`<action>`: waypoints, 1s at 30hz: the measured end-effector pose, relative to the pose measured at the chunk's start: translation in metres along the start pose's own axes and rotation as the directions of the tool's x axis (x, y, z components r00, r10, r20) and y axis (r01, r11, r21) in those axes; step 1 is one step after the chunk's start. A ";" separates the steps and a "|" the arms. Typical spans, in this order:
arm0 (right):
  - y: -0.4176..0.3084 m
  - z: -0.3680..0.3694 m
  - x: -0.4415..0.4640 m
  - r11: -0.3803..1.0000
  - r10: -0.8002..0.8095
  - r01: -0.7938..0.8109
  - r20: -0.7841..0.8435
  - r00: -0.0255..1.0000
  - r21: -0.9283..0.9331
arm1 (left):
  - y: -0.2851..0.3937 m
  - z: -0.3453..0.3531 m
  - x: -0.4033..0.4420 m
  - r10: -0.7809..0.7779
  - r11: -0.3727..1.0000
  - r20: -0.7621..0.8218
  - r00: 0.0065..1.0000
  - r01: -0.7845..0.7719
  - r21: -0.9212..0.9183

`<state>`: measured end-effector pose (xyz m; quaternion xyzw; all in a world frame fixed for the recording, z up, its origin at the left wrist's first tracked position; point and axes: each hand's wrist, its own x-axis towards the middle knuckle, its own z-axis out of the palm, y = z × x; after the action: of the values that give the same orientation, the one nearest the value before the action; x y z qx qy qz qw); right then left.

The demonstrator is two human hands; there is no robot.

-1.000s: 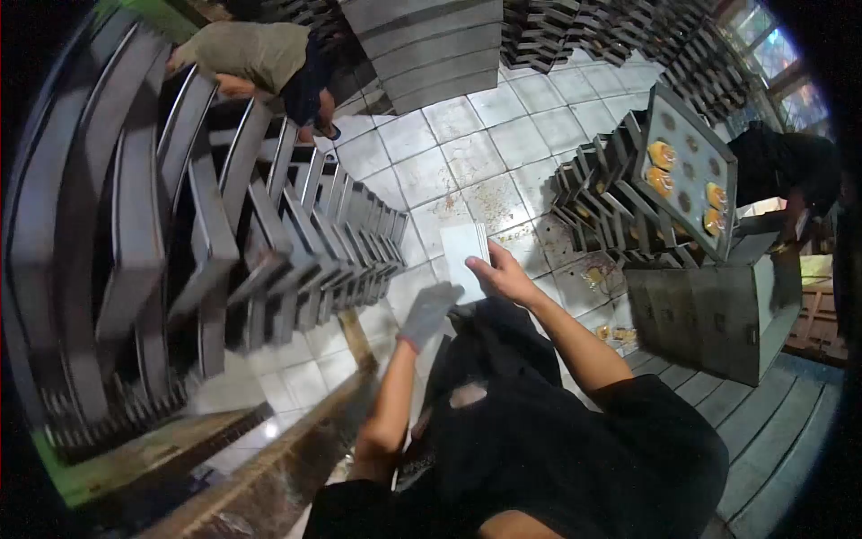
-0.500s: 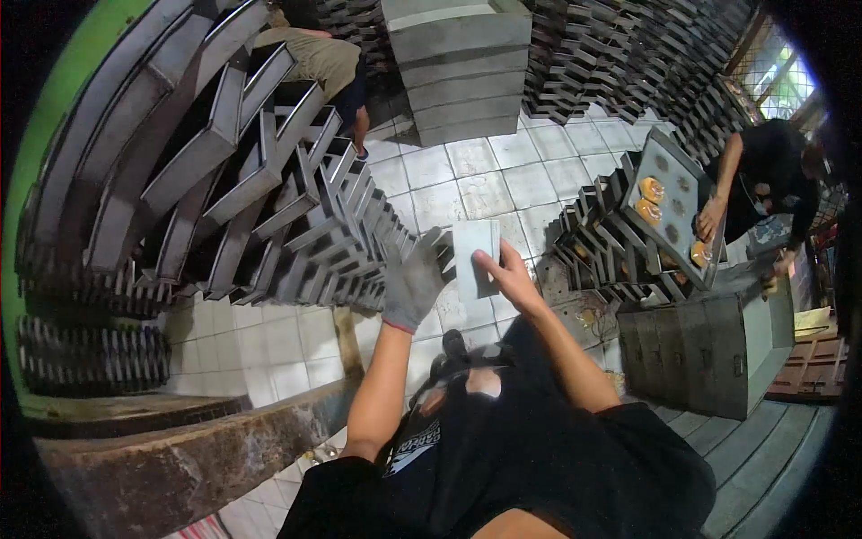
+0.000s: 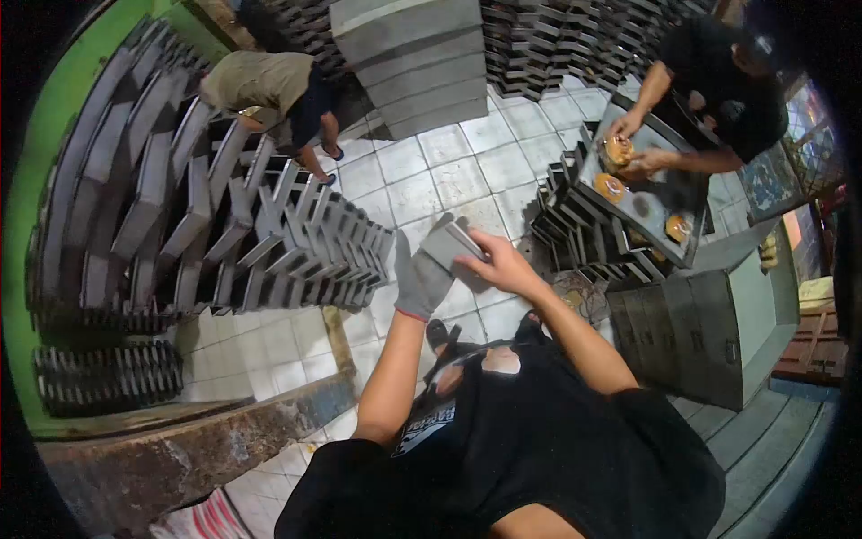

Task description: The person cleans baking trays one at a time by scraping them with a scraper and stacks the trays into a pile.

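A small pale grey stack of flat sheets [image 3: 451,244] is tilted between my hands in front of my body. My left hand [image 3: 424,280], in a grey glove with a red cuff, cradles it from the left, thumb standing apart and fingertips showing past its far edge. Bare, my right hand [image 3: 505,265] pinches the stack's right side between thumb and fingers. What the sheets are made of cannot be told.
Stacked metal trays [image 3: 193,216] fill the left. At the right, a co-worker [image 3: 718,85] handles round buns over a tray [image 3: 648,208] on a rack. Another person [image 3: 269,85] bends at the upper left. Metal boxes [image 3: 678,337] stand right; a stained ledge [image 3: 189,449] lies lower left.
The stack has tilted and my gloved hand has come up against it, having been apart from it half a second ago. The right co-worker leans farther over the tray, both hands at a bun.
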<state>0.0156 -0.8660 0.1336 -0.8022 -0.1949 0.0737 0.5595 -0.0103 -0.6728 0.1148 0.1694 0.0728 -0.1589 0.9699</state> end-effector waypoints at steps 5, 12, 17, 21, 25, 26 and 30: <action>0.083 -0.039 -0.001 0.972 0.099 -0.148 -0.254 0.962 -0.180 | -0.064 -0.015 0.055 -0.014 0.982 -0.135 0.991 0.039 0.184; 0.221 -0.123 -0.115 0.960 0.258 -0.277 -0.262 0.930 -0.040 | -0.159 -0.024 0.083 -0.177 0.905 -0.343 0.923 0.289 0.311; 0.266 -0.164 -0.237 0.831 0.545 -0.553 -0.297 0.784 0.066 | -0.248 0.009 0.128 -0.364 0.761 -0.150 0.919 0.386 0.522; 0.332 -0.150 -0.358 0.741 0.605 -0.653 -0.577 0.549 0.156 | -0.343 0.050 0.185 -0.501 0.558 -0.143 0.854 0.445 0.700; 0.289 -0.138 -0.416 0.628 0.713 -0.679 -0.630 0.306 0.381 | -0.442 0.039 0.250 -0.636 0.584 -0.134 0.760 0.587 0.560; 0.278 -0.133 -0.428 0.608 0.720 -0.674 -0.649 0.246 0.420 | -0.460 0.050 0.257 -0.557 0.633 -0.300 0.775 0.630 0.450; 0.231 -0.129 -0.461 0.510 0.789 -0.668 -0.605 0.110 0.543 | -0.531 0.044 0.302 -0.397 0.736 -0.626 0.671 0.640 0.219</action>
<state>-0.3093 -1.2292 -0.0797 -0.6868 0.5067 -0.0203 0.5207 0.1001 -1.2476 -0.0652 0.3832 0.3527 -0.3923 0.7582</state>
